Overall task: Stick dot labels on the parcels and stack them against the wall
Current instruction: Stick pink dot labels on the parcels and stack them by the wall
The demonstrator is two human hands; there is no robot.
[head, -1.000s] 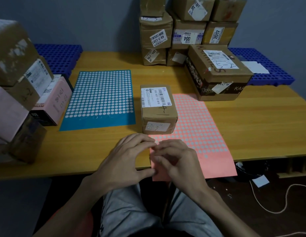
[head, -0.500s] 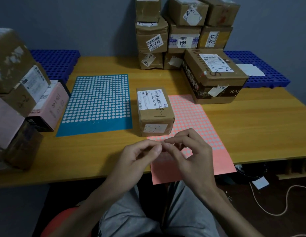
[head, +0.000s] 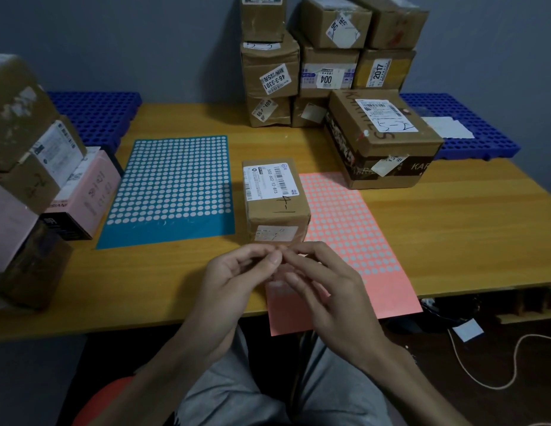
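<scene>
Hands: A second ago the left hand [head: 237, 282] and right hand [head: 329, 292] lay low on the near end of the salmon-pink paper sheet of pale round dot labels [head: 354, 222], at the front edge of the yellow wooden desk [head: 458, 241]. Now both are raised off it, meeting just in front of the parcel's near face.
Grip: The thumb and forefinger tips of the two hands are pressed together at one spot, the other fingers loosely curled. I cannot tell whether a dot is pinched there; it is too small to see.
Parcel: The small brown cardboard parcel with a white barcode label [head: 275, 204] has not moved. It stands mid-desk on the pink sheet's left edge, just right of the teal-blue dot-label sheet [head: 172, 186]. No dot shows on it.
Pink sheet: Unmoved; it overhangs the desk's front edge, and its near strip is bare of dots.
Stack: The brown cardboard parcels piled against the grey wall [head: 326, 69] stand at the desk's back edge, well apart from the hands.
Meaning: The peel looks finished. Sticking onto the parcel likely comes next, then the carry to the stack.
</scene>
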